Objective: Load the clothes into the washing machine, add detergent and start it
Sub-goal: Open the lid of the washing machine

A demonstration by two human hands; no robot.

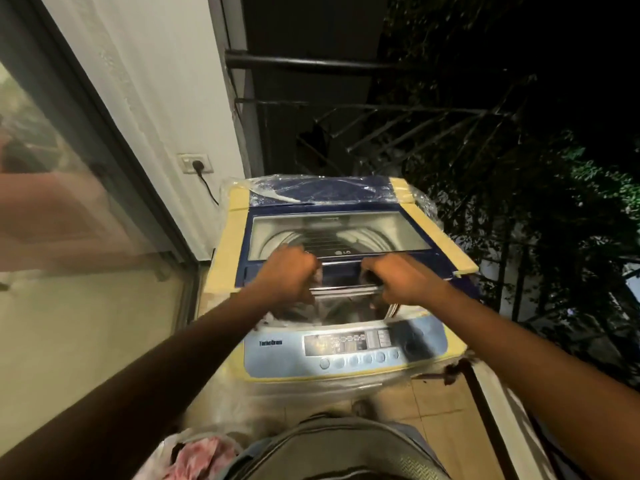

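One washing machine (332, 271), two hands (both on its lid (339, 233)), one wall socket (195, 163).

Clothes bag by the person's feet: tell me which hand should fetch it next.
Probably left. The clothes bag lies low on the left, beneath the left hand. Both hands grip the lid; the right hand would have to cross over.

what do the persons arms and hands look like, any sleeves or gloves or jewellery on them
Both forearms are bare right up to the frame edges, with no sleeves in view. The left hand and right hand wear no gloves, and no watch, bracelet or band shows on either wrist. The fingers are curled away from the camera and slightly blurred, so rings cannot be ruled out.
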